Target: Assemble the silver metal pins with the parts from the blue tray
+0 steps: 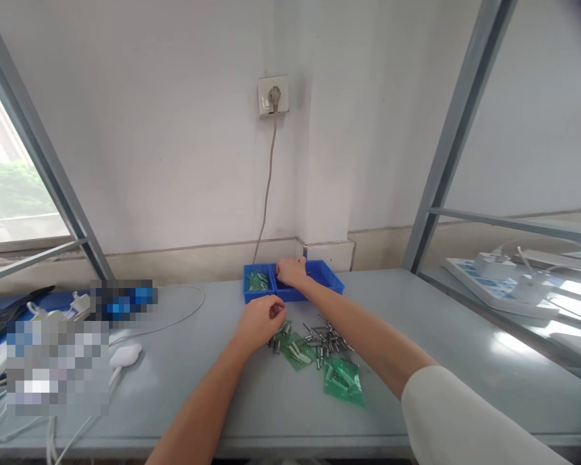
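Note:
My right hand (292, 272) reaches into the larger blue bin (336, 283) at the back of the table, fingers bent down and closed; what they hold is hidden. My left hand (259, 321) hovers by the front of the bins with its fingers curled together, and I cannot make out anything in them. A smaller blue bin (246, 284) on the left holds green bags (257, 280) with small pieces inside. Between my forearms lies a loose pile of short metal pins (326, 339). One green bag (297, 351) touches the pile, and another green bag (343, 381) lies nearer me.
White cables and an adapter (126, 355) lie on the left of the grey table (174, 394). A power strip (503, 287) is beyond the frame on the right. A cord (271, 168) hangs from the wall socket (273, 97) behind the bins. Metal posts (458, 135) rise at both sides.

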### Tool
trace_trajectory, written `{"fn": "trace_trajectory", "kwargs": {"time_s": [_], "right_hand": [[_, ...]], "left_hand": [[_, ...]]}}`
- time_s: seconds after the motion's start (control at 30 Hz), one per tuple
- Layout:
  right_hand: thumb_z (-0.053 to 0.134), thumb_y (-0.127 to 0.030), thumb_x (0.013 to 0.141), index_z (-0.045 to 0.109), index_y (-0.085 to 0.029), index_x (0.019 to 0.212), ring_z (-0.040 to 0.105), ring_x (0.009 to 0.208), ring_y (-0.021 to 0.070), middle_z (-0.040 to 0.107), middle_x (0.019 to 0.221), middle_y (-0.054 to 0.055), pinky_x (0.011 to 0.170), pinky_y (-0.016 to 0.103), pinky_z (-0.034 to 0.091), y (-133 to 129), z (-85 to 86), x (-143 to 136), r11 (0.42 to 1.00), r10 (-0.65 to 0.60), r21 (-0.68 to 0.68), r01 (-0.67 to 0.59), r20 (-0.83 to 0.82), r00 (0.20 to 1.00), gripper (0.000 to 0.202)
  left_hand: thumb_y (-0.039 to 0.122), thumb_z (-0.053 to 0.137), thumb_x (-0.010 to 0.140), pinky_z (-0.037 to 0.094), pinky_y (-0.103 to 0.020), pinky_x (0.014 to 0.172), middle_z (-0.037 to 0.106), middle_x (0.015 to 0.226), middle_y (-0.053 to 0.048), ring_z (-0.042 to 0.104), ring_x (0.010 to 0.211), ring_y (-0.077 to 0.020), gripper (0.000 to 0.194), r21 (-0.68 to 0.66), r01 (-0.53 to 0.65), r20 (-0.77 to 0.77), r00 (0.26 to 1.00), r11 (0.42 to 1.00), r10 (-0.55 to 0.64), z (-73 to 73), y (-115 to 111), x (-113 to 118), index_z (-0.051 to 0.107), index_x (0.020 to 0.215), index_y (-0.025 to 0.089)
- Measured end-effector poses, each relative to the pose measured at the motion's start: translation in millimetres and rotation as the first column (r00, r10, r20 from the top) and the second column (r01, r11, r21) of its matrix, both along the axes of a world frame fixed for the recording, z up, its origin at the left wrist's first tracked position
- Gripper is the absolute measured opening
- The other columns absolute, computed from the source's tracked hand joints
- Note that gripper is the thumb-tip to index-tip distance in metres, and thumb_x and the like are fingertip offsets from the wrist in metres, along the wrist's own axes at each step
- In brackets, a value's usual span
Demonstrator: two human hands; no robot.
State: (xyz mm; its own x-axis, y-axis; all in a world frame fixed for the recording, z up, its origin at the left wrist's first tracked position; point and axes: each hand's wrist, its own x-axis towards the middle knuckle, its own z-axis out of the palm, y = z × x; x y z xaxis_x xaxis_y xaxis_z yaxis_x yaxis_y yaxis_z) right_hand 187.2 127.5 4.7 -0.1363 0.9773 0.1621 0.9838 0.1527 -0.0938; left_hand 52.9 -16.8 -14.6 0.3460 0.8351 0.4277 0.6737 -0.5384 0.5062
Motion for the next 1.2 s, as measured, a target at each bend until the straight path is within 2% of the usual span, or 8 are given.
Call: {"fn": "trace_trajectory", "kwargs": {"time_s": [0.2,0.63,1.2], "right_hand": [[0.059,-0.024,0.078,0.072,-0.016,0.096,0.061,0.099,0.0294,0.069,0.094,0.017,0.093,0.047,0.026,0.4,1.5,1.5,1.0,-0.013,-0.009,0.013,0.023,1.0,0.024],[0.057,-0.026,0.079,0.072,-0.014,0.096,0.063,0.095,0.0291,0.07,0.093,0.018,0.094,0.048,0.027,2.8,-2.2,0.5,1.0,-0.015,-0.006,0.015,0.0,1.0,0.025],[0.057,-0.021,0.078,0.073,-0.016,0.091,0.063,0.092,0.0284,0.07,0.091,0.016,0.093,0.048,0.027,-1.2,-0.2,-1.8,1.0,-0.012,-0.021,0.011,-0.02,1.0,0.022]], "left_hand": [[0.027,0.054,0.083,0.045,-0.023,0.063,0.068,0.077,-0.001,0.059,0.068,-0.014,0.016,0.008,0.004,-0.002,1.0,1.0,-0.004,0.1,-0.5,-0.4,0.067,0.089,0.02],[0.027,0.055,0.083,0.045,-0.023,0.064,0.068,0.077,-0.001,0.059,0.068,-0.0143,0.016,0.0,0.005,-0.017,1.0,1.0,-0.005,1.4,-1.4,0.4,0.067,0.089,0.02],[0.028,0.054,0.083,0.045,-0.023,0.063,0.068,0.078,-0.001,0.059,0.068,-0.0142,0.017,-0.005,0.011,-0.02,1.0,1.0,-0.011,1.9,-1.4,0.0,0.067,0.091,0.02]]}}
